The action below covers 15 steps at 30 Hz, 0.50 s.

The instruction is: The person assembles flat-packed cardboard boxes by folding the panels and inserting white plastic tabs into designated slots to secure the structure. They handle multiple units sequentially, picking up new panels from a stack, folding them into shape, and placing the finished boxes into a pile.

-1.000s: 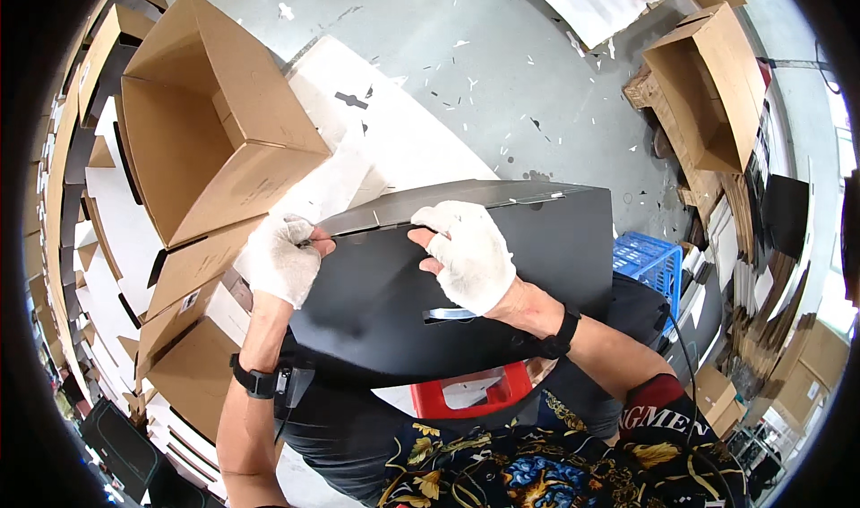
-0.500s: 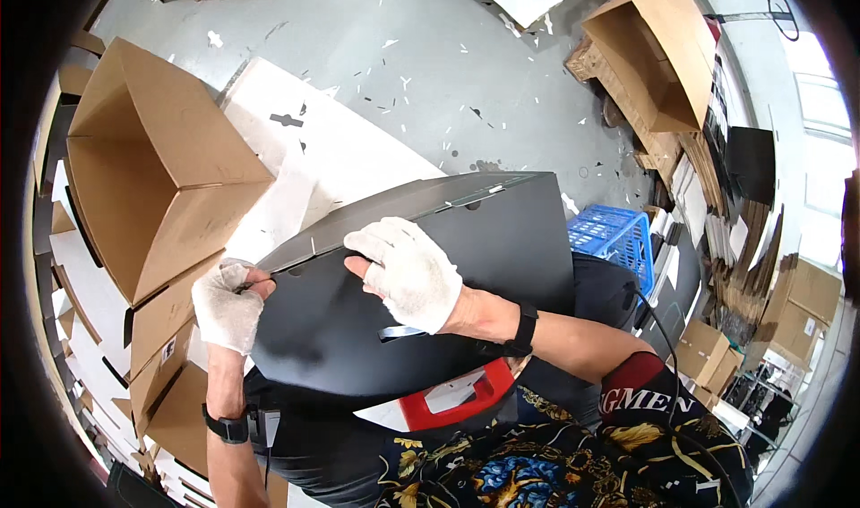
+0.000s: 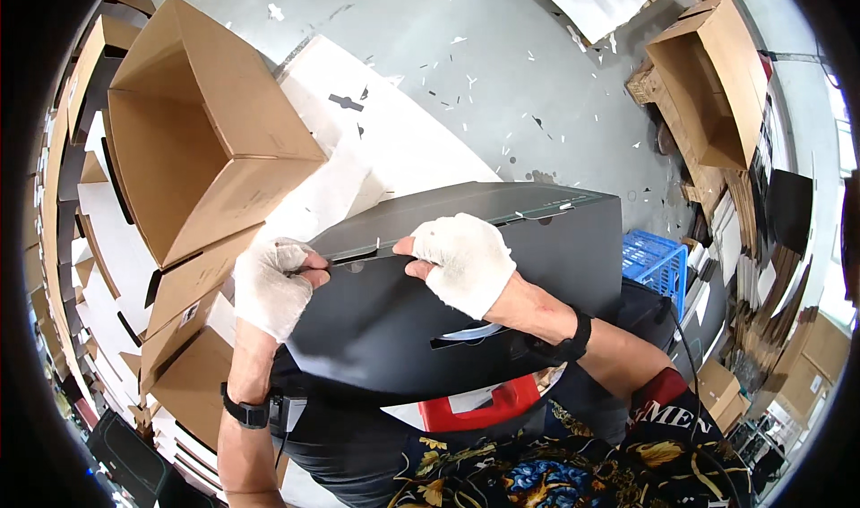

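A large black cardboard box [image 3: 385, 338] lies across my lap, its long top edge facing away from me. My left hand [image 3: 273, 288], in a white glove with bare fingertips, pinches that edge near the box's left corner. Farther right along the same edge, my right hand [image 3: 466, 262], gloved alike, has its thumb and fingers closed on the rim. Between the two hands a narrow slot shows in the seam. The box's front panel has a cut-out with a pale blue strip [image 3: 473, 332] in it. Below the box a red frame-shaped piece [image 3: 479, 407] is partly hidden.
An open brown carton [image 3: 228, 181] stands at the left beside stacked flat sheets. A white sheet [image 3: 394, 118] lies on the scrap-strewn grey floor [image 3: 466, 24]. Right of me are a blue plastic crate [image 3: 658, 262], another open carton [image 3: 717, 87] on a wooden pallet and stacked cardboard.
My right hand has moved left and closed onto the box's top edge, nearer my left hand. My left hand still grips near the corner. The whole view has shifted.
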{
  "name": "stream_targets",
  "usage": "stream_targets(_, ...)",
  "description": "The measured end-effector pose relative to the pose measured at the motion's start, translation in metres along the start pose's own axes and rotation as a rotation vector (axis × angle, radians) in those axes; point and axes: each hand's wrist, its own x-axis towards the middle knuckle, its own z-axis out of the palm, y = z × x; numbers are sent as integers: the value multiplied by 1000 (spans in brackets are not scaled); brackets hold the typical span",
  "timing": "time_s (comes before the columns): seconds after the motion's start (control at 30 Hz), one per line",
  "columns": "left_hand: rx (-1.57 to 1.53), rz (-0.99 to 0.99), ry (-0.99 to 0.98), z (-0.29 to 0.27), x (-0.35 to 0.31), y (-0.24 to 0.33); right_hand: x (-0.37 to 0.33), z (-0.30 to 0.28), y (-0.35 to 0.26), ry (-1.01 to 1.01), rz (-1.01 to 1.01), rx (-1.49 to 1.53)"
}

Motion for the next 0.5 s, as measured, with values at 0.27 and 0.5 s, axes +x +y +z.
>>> stream_targets(0.27, -108, 8, 2, 4, 4, -5, -1, 6, -3, -1, -16, -158)
stream_targets(0.5, -237, -18, 25, 6, 0, -3, -2, -1, -1, 69, -40, -42)
